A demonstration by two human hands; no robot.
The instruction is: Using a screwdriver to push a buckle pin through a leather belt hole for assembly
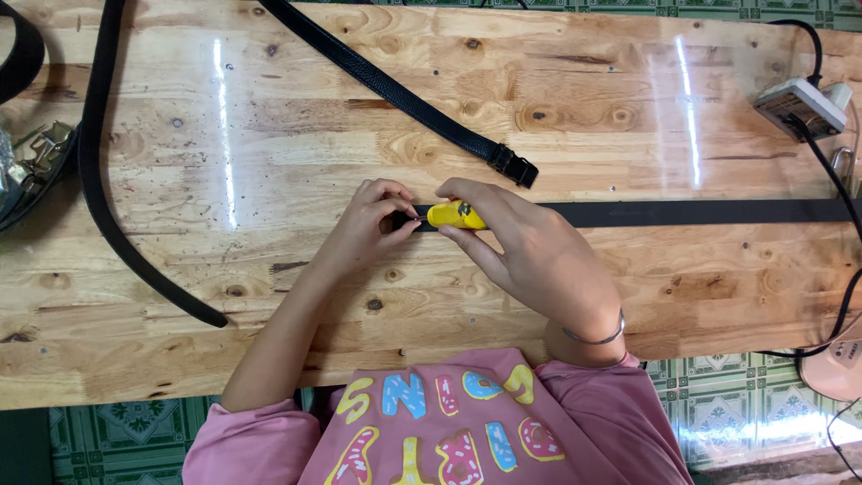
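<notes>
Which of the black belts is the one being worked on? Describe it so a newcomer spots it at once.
On the wooden table, find the two hands at the near-centre. The worked belt runs flat and straight from them to the right edge. Unlike the curved belt and the diagonal clasp-ended belt, a yellow tool touches it.

No packages, signs or screens here that I can make out. The nearest thing to a label is the small dark mark on the yellow tool (455,215) near the middle of the counter (269,162); it is too small to tell more. At the left edge lies something shiny and crinkled (31,157), unclear whether it is wrapping.
</notes>
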